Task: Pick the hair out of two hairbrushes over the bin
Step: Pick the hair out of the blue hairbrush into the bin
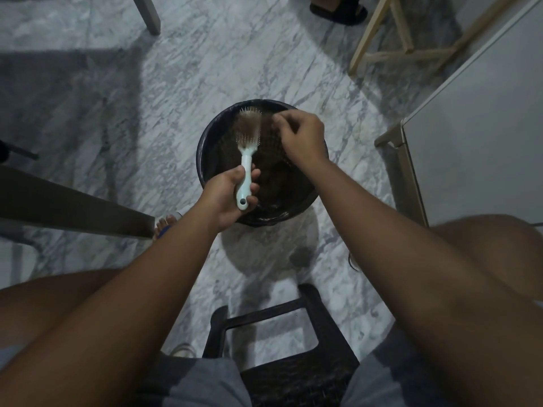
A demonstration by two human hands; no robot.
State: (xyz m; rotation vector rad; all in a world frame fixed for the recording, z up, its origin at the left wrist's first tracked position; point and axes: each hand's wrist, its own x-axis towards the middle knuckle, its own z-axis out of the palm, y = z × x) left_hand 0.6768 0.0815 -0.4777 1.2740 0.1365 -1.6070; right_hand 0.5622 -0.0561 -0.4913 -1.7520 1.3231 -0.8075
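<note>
A pale blue-white hairbrush [248, 136] with brown hair matted in its bristles stands upright over the round black bin [205, 148]. My left hand [227, 198] grips its handle at the bin's near rim. My right hand [301, 135] hovers over the bin just right of the brush head, fingers curled and pinched together; thin strands of hair seem to run from them toward the bristles. Clumps of brown hair lie inside the bin. A second brush is not in view.
The bin stands on a grey marble floor. A black plastic stool [264, 333] sits between my knees. A white cabinet [484, 127] is at the right, a wooden frame [390, 51] behind it, a dark table edge [73, 207] at left, and another person's sandalled foot [338, 8] at the top.
</note>
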